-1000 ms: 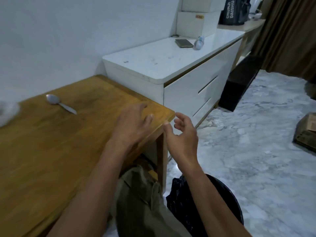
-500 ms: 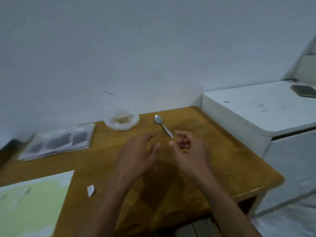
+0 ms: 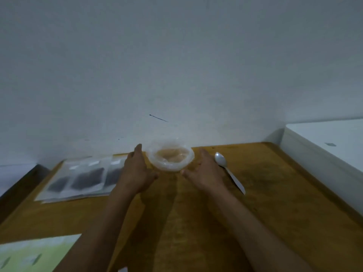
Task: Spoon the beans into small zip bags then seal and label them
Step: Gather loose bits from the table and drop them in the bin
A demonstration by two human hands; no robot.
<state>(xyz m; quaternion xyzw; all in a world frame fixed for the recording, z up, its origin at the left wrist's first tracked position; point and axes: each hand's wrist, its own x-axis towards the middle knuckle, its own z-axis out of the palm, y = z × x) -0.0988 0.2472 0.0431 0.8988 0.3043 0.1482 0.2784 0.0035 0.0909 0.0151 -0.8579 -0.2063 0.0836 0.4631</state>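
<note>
A clear plastic bowl [image 3: 170,157] stands at the back of the wooden table [image 3: 265,193], against the wall; its inside looks pale and blurred. My left hand [image 3: 136,171] is open just left of the bowl, my right hand [image 3: 206,173] open just right of it, neither clearly touching it. A metal spoon [image 3: 227,170] lies right of my right hand. Several zip bags [image 3: 86,178] with dark contents and white labels lie flat at the left.
A green and white sheet [image 3: 29,254] lies at the near left corner of the table. A white cabinet [image 3: 330,146] stands at the table's right edge. The wall runs right behind the bowl.
The view has swung left from the cabinet and floor to the table. Both hands have reached forward and spread to either side of the bowl.
</note>
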